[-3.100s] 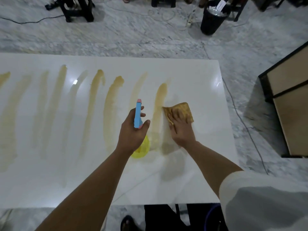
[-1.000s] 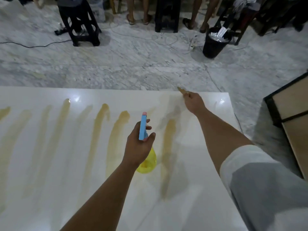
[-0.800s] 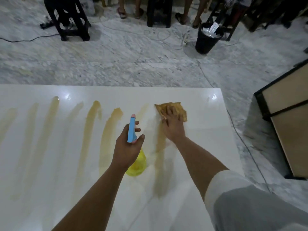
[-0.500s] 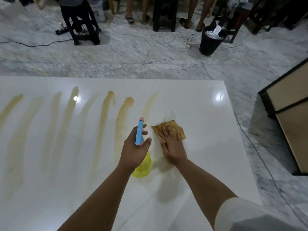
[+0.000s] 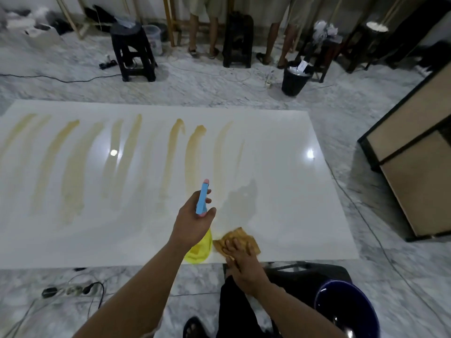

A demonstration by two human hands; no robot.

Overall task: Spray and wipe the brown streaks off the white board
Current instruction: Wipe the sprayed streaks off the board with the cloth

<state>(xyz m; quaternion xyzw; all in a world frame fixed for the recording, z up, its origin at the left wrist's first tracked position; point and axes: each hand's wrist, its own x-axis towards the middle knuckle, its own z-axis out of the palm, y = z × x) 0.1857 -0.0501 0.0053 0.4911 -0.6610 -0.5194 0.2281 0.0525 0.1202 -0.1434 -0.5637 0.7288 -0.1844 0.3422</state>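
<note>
A glossy white board (image 5: 280, 181) lies flat before me, crossed by several brown streaks (image 5: 192, 154) running from its far side toward me. My left hand (image 5: 192, 228) grips a spray bottle (image 5: 202, 198) with a blue head and yellow body, held over the board's near part. My right hand (image 5: 240, 261) presses flat on a stained yellow-brown cloth (image 5: 238, 240) at the board's near edge, just right of the bottle. A damp wiped patch shows beyond the cloth; the strip there looks nearly free of brown.
A black bin (image 5: 295, 78) and black stools (image 5: 133, 53) stand on the marble floor beyond the board, with people's legs behind. A wooden cabinet (image 5: 415, 172) is at right. A dark blue basin (image 5: 346, 311) sits by my leg; a power strip (image 5: 70, 290) lies at left.
My right hand has dragged the cloth from the board's far edge down to its near edge, and the rightmost streak has faded. The left hand with the bottle stayed put.
</note>
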